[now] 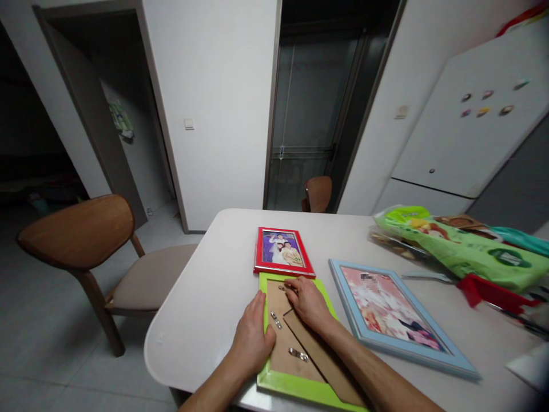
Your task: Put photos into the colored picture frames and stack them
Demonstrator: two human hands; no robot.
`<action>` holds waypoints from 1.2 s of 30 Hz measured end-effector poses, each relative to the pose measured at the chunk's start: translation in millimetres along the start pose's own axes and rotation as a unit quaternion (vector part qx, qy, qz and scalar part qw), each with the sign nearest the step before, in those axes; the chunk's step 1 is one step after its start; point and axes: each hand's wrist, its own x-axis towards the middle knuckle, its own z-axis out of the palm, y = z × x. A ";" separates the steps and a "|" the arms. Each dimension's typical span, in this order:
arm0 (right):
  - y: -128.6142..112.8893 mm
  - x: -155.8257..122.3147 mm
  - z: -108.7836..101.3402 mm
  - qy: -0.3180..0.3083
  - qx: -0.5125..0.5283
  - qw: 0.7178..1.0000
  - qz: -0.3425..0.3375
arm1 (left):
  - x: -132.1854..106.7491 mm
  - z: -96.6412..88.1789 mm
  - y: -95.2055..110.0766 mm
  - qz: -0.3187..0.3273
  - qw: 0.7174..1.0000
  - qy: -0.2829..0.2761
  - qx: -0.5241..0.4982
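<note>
The green picture frame [300,385] lies on the table [201,320] with its backing panel [285,337] facing up, directly before the person. The left hand [253,337] bears against the frame's left rim, fingers along the rim and thumb set apart from them; whether they grip it cannot be told. The fingers of the right hand [306,300] are drawn close together at the upper clip [281,288]; whether they pinch it cannot be told. A left clip [276,320] and a lower clip [298,354] are visible. The right forearm passes over the support leg [315,346]. The red picture frame [283,271] lies just beyond the green one, photo up. The blue picture frame [349,297] lies to the right, also photo up.
</note>
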 end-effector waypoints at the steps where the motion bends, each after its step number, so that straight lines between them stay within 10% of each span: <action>1: 0.6 -5.4 -5.6 0.003 0.004 1.000 -0.002 | 2.0 0.2 -0.4 -0.002 1.000 0.001 0.000; 9: -3.8 -60.0 -33.3 -0.095 0.016 0.995 0.014 | 10.8 2.6 -4.5 -0.015 1.000 0.001 -0.018; 24: -30.7 -53.3 -76.0 0.001 0.132 0.991 -0.003 | 8.2 -16.9 41.1 -0.113 0.945 0.027 -0.306; 31: 32.1 -69.2 -62.0 -0.078 -0.067 0.989 0.104 | -7.7 -78.2 -2.5 -0.224 0.921 0.023 -0.319; 36: 34.0 -71.2 -50.3 -0.108 -0.088 0.984 0.114 | -11.7 -107.5 -33.6 -0.249 0.939 0.048 -0.234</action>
